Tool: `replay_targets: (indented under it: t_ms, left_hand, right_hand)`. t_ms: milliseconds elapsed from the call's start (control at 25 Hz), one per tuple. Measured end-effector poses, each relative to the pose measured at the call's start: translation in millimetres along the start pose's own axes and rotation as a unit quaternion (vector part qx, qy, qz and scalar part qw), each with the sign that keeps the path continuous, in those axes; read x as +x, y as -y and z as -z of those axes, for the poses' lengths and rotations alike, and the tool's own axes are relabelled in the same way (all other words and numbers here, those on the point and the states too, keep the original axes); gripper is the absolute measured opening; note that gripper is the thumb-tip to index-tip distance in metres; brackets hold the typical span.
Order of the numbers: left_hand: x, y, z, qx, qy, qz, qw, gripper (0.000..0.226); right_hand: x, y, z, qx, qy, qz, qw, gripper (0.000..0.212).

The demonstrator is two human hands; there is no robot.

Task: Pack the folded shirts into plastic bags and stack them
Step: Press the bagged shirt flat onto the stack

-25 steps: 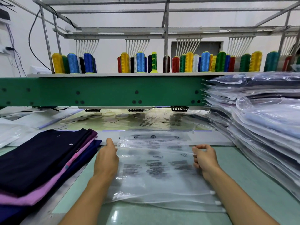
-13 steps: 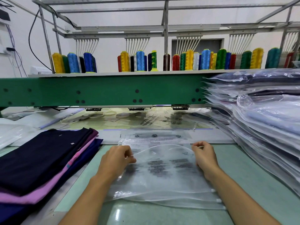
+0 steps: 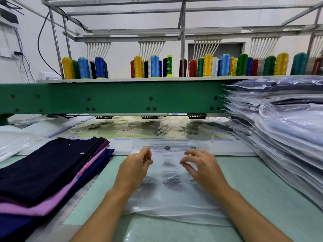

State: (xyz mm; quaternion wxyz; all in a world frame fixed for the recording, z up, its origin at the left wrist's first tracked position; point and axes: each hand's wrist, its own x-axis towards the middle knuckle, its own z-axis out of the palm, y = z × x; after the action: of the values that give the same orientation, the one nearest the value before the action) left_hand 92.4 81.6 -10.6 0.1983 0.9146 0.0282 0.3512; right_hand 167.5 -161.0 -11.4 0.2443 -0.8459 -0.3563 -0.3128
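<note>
My left hand [image 3: 134, 165] sits at the far left corner of the plastic bag [image 3: 167, 187], thumb and forefinger curled together and pinching the clear film near its printed top edge. My right hand [image 3: 204, 169] is over the same bag, a little to the right, with its fingers [image 3: 185, 162] bent and spread like a claw and their tips down at the film; I cannot tell whether they hold the plastic or only touch it. The bag lies flat on the pale green worktop [image 3: 265, 189] straight in front of me, between my forearms. It is blurred with dark print, and more clear film edges show beneath it at the near end. To my left, just beside the bag, lie the folded shirts [image 3: 52, 172] in a stack: a dark navy one on top, purple and pink under it, and blue at the bottom. To my right the bagged shirts [image 3: 283, 137] are piled high, their glossy edges fanning toward the middle of the worktop. Beyond my hands a green beam [image 3: 113, 98] runs across the view, and a row of thread cones [image 3: 154, 66] in yellow, blue, green and red stands on the shelf above it.
</note>
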Motion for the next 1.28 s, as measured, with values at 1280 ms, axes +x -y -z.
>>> replay_targets:
  t_ms: [1280]
  left_hand:
    - [-8.8,-19.5,-12.2,0.006,0.278,0.063,0.959,0.050]
  right_hand:
    - [-12.9,-11.9,-12.3,-0.087,0.208,-0.096,0.970,0.035]
